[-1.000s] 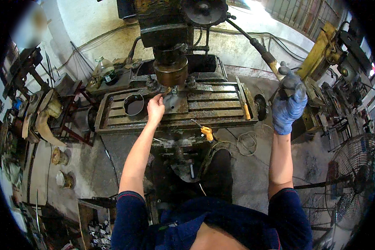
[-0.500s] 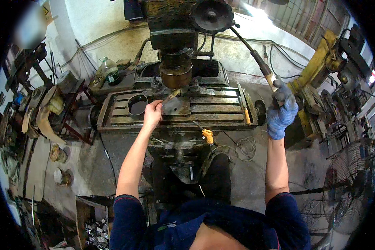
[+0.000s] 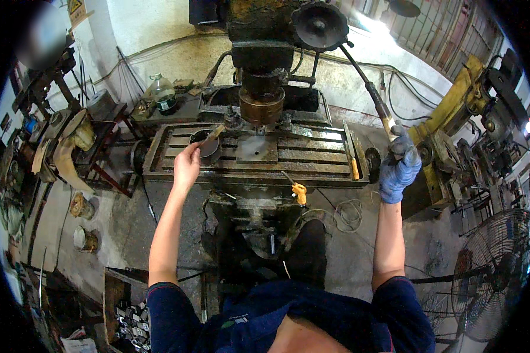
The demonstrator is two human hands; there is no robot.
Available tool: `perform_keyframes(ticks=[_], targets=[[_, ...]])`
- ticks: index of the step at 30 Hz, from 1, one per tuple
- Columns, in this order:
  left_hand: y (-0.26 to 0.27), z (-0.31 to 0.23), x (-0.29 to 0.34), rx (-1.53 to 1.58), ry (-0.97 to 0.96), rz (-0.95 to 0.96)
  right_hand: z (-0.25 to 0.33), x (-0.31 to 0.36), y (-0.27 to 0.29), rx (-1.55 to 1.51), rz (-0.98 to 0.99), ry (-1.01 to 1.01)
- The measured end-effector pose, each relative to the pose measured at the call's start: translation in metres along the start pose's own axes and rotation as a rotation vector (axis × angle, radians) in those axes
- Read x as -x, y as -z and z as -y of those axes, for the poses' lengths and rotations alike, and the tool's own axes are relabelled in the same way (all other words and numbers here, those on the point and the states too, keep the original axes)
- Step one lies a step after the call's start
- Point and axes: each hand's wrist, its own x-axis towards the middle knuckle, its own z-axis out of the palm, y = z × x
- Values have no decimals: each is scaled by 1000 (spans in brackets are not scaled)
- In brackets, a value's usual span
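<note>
My bare left hand is closed round the handle of a brush. The brush's pale bristle end is over a round dark pot of liquid on the slotted machine table. My right hand, in a blue-grey glove, is wrapped round the grip at the end of a long lever. That lever runs up to the machine's head. Between my hands hangs the brass-coloured spindle head, with a tool tip below it, above a flat metal plate that looks wet and has a small dark hole.
A yellow-handled tool sits at the table's front edge, and a long yellow-handled tool lies at its right end. A large plastic bottle stands back left. A caged fan is at the lower right; a cable coil lies on the floor.
My left hand has moved the brush left, from below the spindle to over the pot. My gloved right hand keeps its hold on the lever. The view has shifted slightly.
</note>
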Motion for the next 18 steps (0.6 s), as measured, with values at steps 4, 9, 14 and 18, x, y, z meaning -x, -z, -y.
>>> perform_keyframes(ticks=[4,9,14,18], targets=[[-14,-15,9,-33,-30,60,9,-7,-5,18,-30,-38],[-46,-27,17,-41,-140,93,21,-18,-11,81,5,-9],[-68,-37,13,-22,-184,138,24,-28,-6,131,57,30],[-85,-35,4,-15,-225,118,25,-38,-9,77,72,83]])
